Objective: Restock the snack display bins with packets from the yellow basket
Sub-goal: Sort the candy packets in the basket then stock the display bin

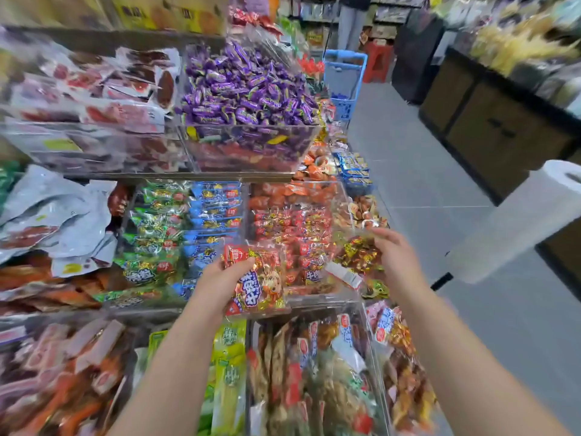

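green packs (151, 243) and blue packs (213, 215) fill the bin at 9 o'clock of the left hand (226, 280). left hand grips a red packet (261, 278) by its left edge, thumb on its face, held over the front lip of the red bin (295, 228), which runs off toward 12–1 o'clock. right hand (394, 256) is well apart at 3 o'clock, fingers over gold packs (358, 253) by the bin's right wall. too blurred to tell if it pinches one. yellow basket not in view. for a clean drop i'd carry the packet past the lip, lay it flat, label up, in line with the red rows — else it may slide into the lower bin at 6.
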A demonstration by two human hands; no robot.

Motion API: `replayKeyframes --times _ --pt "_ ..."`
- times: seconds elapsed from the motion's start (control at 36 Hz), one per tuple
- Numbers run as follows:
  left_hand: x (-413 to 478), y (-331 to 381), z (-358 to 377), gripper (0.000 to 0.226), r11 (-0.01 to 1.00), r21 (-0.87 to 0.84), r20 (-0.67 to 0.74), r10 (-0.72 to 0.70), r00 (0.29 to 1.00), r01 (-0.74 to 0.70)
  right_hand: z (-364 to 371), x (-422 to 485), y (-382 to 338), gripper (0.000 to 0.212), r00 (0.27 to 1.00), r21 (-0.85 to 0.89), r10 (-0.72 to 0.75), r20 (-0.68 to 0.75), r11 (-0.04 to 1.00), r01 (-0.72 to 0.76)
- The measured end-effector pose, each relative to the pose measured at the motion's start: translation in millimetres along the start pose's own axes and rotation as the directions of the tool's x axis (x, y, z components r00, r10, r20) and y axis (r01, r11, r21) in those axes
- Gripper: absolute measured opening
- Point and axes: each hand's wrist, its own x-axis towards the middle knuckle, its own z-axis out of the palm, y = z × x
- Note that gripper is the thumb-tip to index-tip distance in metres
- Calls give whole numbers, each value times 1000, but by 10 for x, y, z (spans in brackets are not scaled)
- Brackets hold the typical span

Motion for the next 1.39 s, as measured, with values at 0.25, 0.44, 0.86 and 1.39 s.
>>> replayKeyframes --times 0.25,0.44,0.86,1.39 --pt "121 203 -60 19 993 -42 -25 107 994 -108 598 177 -111 38 922 -717 -311 232 586 378" --pt "204 152 -115 17 995 -32 -48 96 994 -98 982 296 -177 31 881 -880 8 473 47 472" --pt "336 76 -142 21 998 -57 -65 14 998 -18 646 853 -374 34 613 -634 201 764 58 771" --pt "425 81 -152 32 998 -25 -28 -55 998 55 1102 664 360 52 680 -715 320 660 -10 699"
